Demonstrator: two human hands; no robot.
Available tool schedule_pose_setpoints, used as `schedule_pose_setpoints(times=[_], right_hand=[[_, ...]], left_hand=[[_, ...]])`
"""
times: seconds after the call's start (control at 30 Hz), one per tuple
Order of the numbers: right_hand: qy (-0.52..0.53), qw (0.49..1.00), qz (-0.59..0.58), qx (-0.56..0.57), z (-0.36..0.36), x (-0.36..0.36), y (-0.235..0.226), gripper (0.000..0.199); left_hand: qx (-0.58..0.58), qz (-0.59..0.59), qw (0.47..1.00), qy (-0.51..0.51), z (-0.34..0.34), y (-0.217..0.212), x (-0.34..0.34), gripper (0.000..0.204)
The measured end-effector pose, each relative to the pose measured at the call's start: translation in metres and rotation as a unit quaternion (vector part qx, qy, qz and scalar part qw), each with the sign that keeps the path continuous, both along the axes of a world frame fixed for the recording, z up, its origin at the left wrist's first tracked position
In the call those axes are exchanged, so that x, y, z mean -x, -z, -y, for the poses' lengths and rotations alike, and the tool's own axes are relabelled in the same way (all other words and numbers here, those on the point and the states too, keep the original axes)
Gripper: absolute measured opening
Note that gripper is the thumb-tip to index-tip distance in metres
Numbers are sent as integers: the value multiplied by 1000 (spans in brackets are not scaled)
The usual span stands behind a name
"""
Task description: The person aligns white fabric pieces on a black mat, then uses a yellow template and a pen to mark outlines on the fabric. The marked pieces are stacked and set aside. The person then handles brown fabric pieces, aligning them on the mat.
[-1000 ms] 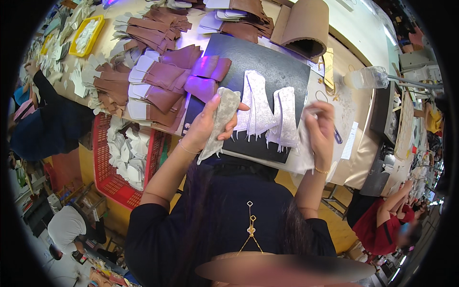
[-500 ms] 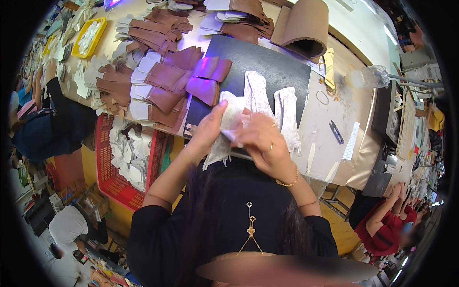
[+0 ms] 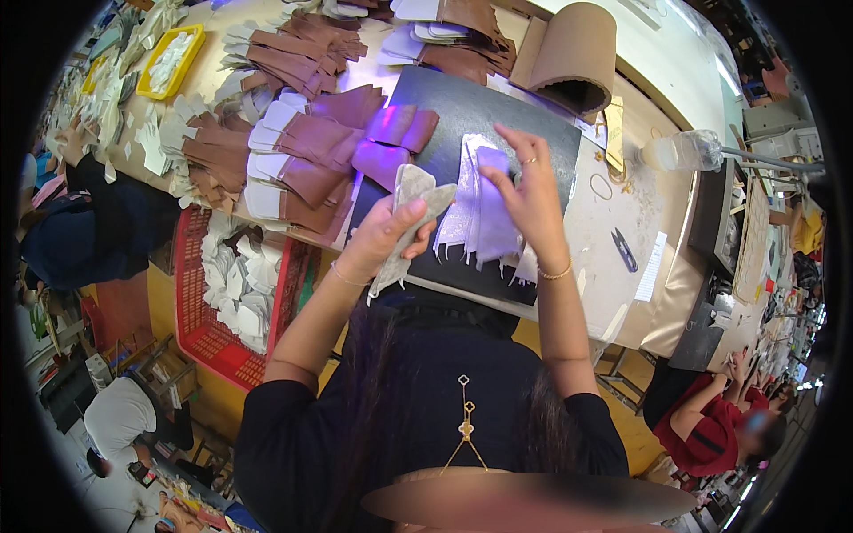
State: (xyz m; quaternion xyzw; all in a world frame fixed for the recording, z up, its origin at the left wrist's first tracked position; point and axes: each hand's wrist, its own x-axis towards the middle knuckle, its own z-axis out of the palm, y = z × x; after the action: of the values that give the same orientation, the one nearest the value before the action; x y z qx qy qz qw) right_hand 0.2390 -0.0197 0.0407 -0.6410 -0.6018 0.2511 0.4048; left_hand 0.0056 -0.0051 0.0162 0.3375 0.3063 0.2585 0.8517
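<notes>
My left hand (image 3: 373,244) is closed around a small stack of greyish-white cut pieces (image 3: 411,185), thumb on top, held above the near edge of the black mat (image 3: 422,93). Over the mat, my right hand (image 3: 538,200) has its fingers apart. Its thumb is close to a pale piece tinted violet by the light (image 3: 494,218); whether they touch, I cannot tell. Beneath lie long whitish pieces (image 3: 458,218) with ragged lower ends, partly covered by that piece and my hand.
Brown pieces with white parts (image 3: 306,147) lie in bundles left of the mat. A red basket (image 3: 191,311) of white pieces stands below the table's left side. Thread snips (image 3: 625,250), a plastic bottle (image 3: 689,151) and a curved brown board (image 3: 577,49) are at right.
My right hand has moved away from the stack in my left hand, to the right over the mat. A violet-tinted piece now lies over the whitish pieces there. My left hand keeps its hold.
</notes>
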Motion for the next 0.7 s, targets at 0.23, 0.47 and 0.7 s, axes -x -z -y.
schedule_pose_setpoints(times=[0.23,0.47,0.7], right_hand=[[-163,961,-221,38,42,8,-9,25],[-55,860,-506,-15,93,-41,-39,18],[87,925,-364,64,85,-66,-12,9]], left_hand=[[-8,-20,1000,-3,6,-3,-13,55],[23,-35,998,38,-7,-7,-16,76],[-2,-54,997,50,-1,-7,-22,80]])
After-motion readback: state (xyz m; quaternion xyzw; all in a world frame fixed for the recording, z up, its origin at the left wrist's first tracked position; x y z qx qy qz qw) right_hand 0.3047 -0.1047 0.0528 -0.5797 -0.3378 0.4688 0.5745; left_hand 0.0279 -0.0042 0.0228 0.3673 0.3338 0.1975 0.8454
